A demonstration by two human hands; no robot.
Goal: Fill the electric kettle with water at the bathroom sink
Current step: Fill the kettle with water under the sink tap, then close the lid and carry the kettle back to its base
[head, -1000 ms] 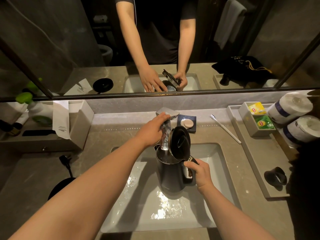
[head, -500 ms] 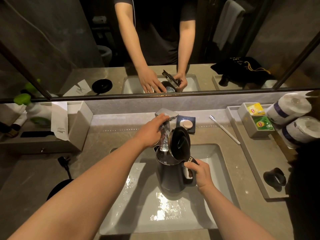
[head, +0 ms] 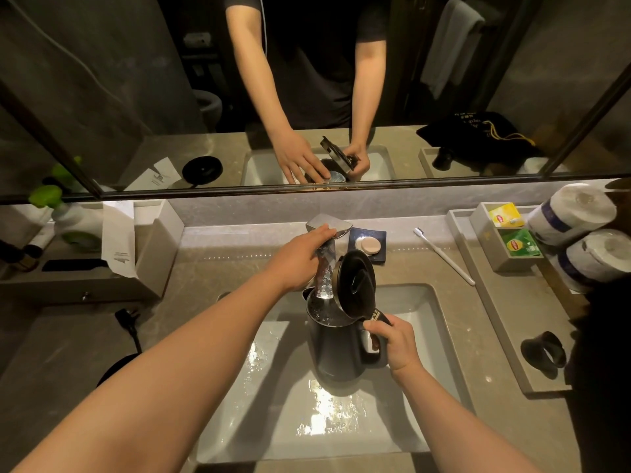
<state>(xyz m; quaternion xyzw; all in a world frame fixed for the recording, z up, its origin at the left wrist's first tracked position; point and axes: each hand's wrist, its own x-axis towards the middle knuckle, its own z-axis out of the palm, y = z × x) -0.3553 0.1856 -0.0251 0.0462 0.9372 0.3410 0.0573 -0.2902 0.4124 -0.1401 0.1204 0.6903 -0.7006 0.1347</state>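
Note:
A dark grey electric kettle [head: 336, 353] stands upright in the white rectangular sink [head: 433, 322], its black lid [head: 355, 285] hinged open. My right hand [head: 396, 343] grips the kettle's handle. A stream of water [head: 325, 278] falls from the chrome faucet [head: 329, 227] into the kettle's mouth, where water bubbles. My left hand [head: 297, 261] rests on the faucet's handle, fingers over its top. The sink's floor is wet and shiny.
The kettle's black base [head: 112, 368] with its cord and plug [head: 128, 319] lies on the counter at left. A soap dish [head: 368, 245] and a toothbrush [head: 444, 256] sit behind the sink. A grey tray [head: 491, 302] at right holds tea bags, a black ring and paper rolls. A mirror spans above.
Both hands and the kettle have stayed in place. Water keeps running into the kettle. The view has shifted very slightly.

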